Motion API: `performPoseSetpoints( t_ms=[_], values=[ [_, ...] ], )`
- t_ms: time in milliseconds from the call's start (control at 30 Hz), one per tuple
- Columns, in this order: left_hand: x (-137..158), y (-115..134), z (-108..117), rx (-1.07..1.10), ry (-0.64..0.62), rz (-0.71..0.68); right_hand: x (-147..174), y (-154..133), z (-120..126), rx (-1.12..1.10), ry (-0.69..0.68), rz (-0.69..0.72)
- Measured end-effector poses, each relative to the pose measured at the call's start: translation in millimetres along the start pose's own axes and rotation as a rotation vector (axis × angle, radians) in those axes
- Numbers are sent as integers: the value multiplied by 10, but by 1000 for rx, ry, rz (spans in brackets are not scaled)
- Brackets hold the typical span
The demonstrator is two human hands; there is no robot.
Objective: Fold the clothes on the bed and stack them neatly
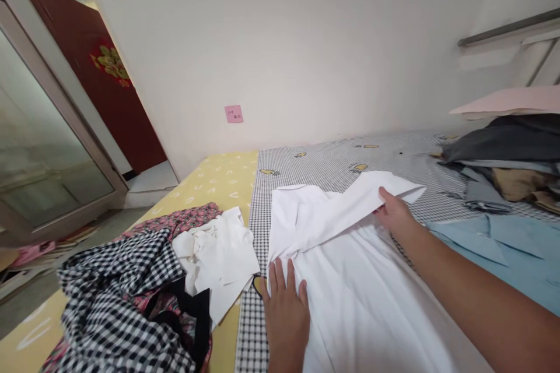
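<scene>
A white shirt (350, 291) lies spread over the checked bed cover, with one long sleeve folded across its upper part. My right hand (394, 208) pinches that sleeve near its far right end, thumb on top and the other fingers beneath the cloth. Flat on the shirt's left edge rests my left hand (286, 306), its fingers stretched out and slightly apart, holding nothing. The sleeve runs slantwise from just above my left fingertips up to my right hand.
Left of the shirt lie a white garment (231, 245) and a black-and-white checked garment (118, 303) over floral cloth. At right are a light blue garment (516, 250) and a stack of dark clothes (507, 143). A wall (306, 58) with a pink note (233, 114) rises behind.
</scene>
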State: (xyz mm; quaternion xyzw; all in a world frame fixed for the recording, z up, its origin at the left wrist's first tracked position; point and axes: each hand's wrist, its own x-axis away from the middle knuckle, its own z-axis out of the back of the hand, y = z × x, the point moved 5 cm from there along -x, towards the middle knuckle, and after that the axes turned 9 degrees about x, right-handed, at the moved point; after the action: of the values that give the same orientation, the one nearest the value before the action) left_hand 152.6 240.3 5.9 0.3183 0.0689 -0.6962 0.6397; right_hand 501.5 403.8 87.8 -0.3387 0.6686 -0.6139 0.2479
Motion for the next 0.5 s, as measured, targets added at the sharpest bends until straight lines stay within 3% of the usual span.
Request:
performPoseSetpoints(
  t_ms=[200,367,500],
  values=[
    [-8,20,-1,18,9,17,392,88,-203,516,-67,185],
    [-30,22,-1,30,11,30,858,213,-475,860,-299,410],
    [-44,20,2,31,27,29,1188,503,-532,996,-450,452]
  ],
)
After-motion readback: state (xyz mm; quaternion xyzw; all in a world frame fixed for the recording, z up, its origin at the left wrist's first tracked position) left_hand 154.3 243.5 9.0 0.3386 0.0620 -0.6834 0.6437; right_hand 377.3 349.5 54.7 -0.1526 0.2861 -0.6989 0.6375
